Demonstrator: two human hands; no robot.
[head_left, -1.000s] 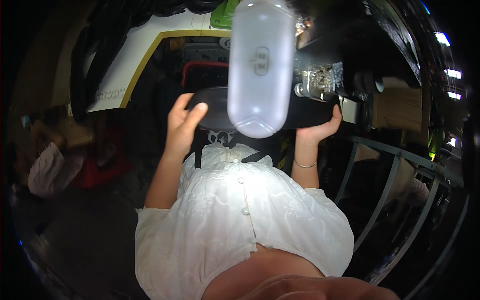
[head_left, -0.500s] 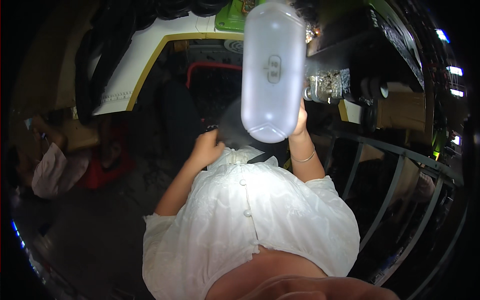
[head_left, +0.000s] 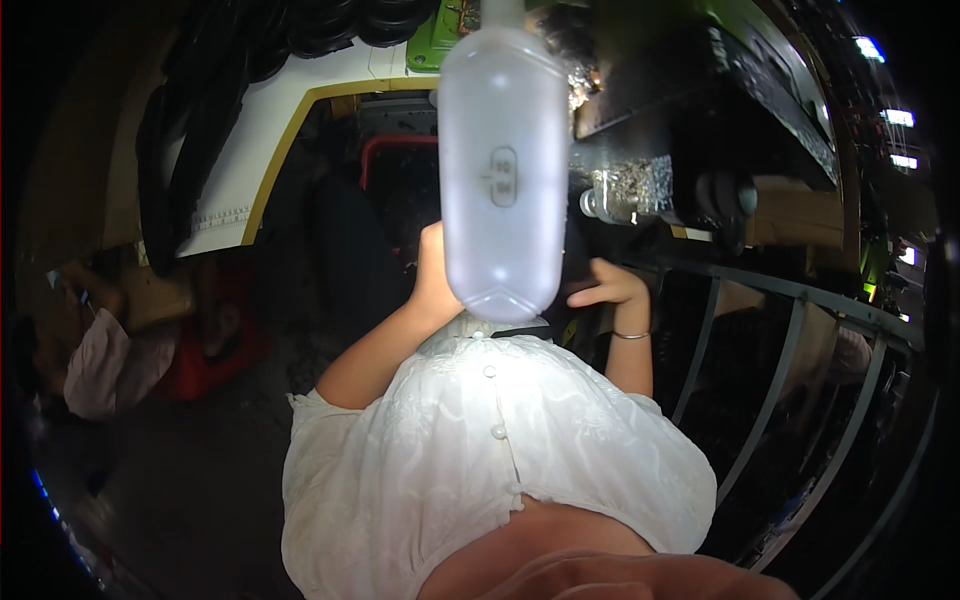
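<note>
Dim floor and dark corners swallow much of the workplace, and the fisheye rim fades to black all round. Ahead lies a white surface [head_left: 262, 130] with a yellow edge [head_left: 272, 165] and a scale of fine marks near its left end; glossy black pieces [head_left: 325, 25] crowd its far side, cut off by the top border. Beside them a green metal base [head_left: 427, 50] shows only in part.

Nearest the camera hangs a frosted oblong casing [head_left: 503, 120] (its narrow neck runs out at the top), set between the two hands in the view and covering whatever lies behind it. Its edge hides the fingers of the left hand [head_left: 434, 275], so I cannot tell whether that grip is closed or what it touches. To the casing's right, the right hand [head_left: 618, 288] has its grip loosened, digits apart and pointing left, a bracelet [head_left: 632, 336] at the wrist. Beyond it sits a speckled metal part [head_left: 645, 190] below a dark machine [head_left: 730, 120], whose outline is hard to read. Grey rails [head_left: 790, 292] stand at right; at left, another person's pale garment [head_left: 110, 365] shows in shadow.
</note>
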